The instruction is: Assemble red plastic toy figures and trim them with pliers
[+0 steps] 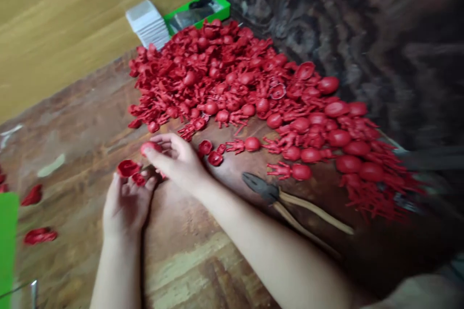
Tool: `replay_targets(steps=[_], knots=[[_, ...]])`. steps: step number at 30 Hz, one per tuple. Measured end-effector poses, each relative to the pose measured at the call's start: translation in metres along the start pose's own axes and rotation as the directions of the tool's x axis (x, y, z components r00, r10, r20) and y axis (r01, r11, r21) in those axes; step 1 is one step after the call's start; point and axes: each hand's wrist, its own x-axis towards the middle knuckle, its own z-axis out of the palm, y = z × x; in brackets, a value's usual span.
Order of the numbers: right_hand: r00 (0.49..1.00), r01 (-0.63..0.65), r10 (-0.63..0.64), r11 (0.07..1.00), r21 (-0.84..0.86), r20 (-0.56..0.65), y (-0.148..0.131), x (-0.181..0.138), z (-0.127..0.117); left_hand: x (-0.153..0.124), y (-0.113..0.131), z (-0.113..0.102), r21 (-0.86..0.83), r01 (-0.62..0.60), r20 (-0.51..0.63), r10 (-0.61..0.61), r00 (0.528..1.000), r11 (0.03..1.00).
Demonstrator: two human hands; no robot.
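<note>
My left hand (pixel 126 203) is closed on a hollow red plastic shell half (pixel 127 168), its open side facing up, with a smaller cupped part joined to it. Close by on the right, my right hand (pixel 177 154) pinches a rounded red plastic piece (pixel 151 147) between thumb and fingers. The two pieces are apart. Just beyond my right wrist lie loose red hollow halves (pixel 215 158) and a small red figure (pixel 250 144) with a round head. Pliers (pixel 266 188) with tan handles rest beside my right forearm, jaws pointing away.
A large heap of red plastic figures (pixel 217 72) spreads along the dark patterned board (pixel 308 24). Behind it stand a stack of white cards (pixel 150 24) and a green tray (pixel 224 9). More red parts (pixel 40 235) and a green edge (pixel 7 241) are at left.
</note>
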Motion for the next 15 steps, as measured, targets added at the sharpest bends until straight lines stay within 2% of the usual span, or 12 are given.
replay_targets(steps=[1,2,3,4,5,7,8,10,12,13,15], knots=[[0.984,0.153,-0.166,0.975,-0.163,-0.067,-0.005,0.001,-0.002,0.001,0.002,0.001,-0.01,0.001,-0.006,-0.001,1.0,1.0],[0.934,0.288,-0.341,0.896,-0.339,-0.107,-0.012,0.002,-0.007,0.003,0.003,0.003,-0.017,0.007,-0.014,-0.007,1.0,1.0],[0.863,0.377,-0.492,0.779,-0.502,-0.115,-0.02,0.003,-0.014,0.004,0.004,0.004,-0.022,0.016,-0.024,-0.016,1.0,1.0],[0.792,0.41,-0.602,0.654,-0.635,-0.108,-0.028,0.004,-0.023,0.004,0.005,0.006,-0.027,0.028,-0.037,-0.029,0.999,0.999],[0.73,0.392,-0.675,0.546,-0.74,-0.111,-0.037,0.005,-0.035,0.004,0.006,0.007,-0.035,0.042,-0.052,-0.044,0.998,0.998],[0.648,0.238,-0.745,0.391,-0.889,-0.155,-0.052,0.007,-0.061,0.002,0.008,0.009,-0.062,0.068,-0.076,-0.073,0.994,0.996],[0.636,0.12,-0.75,0.33,-0.936,-0.182,-0.058,0.008,-0.074,0.001,0.009,0.009,-0.079,0.082,-0.074,-0.088,0.993,0.994],[0.683,-0.099,-0.694,0.221,-0.97,-0.228,-0.064,0.009,-0.094,0.0,0.01,0.006,-0.109,0.106,-0.049,-0.112,0.992,0.988],[0.718,-0.22,-0.646,0.14,-0.965,-0.257,-0.065,0.009,-0.102,0.0,0.009,0.003,-0.13,0.121,-0.016,-0.124,0.992,0.984],[0.729,-0.213,-0.644,0.109,-0.971,-0.232,-0.064,0.008,-0.101,0.0,0.008,0.001,-0.138,0.122,-0.003,-0.123,0.992,0.983],[0.758,-0.058,-0.648,0.049,-0.997,-0.075,-0.059,0.004,-0.091,0.0,0.006,-0.002,-0.152,0.117,0.017,-0.116,0.993,0.981]])
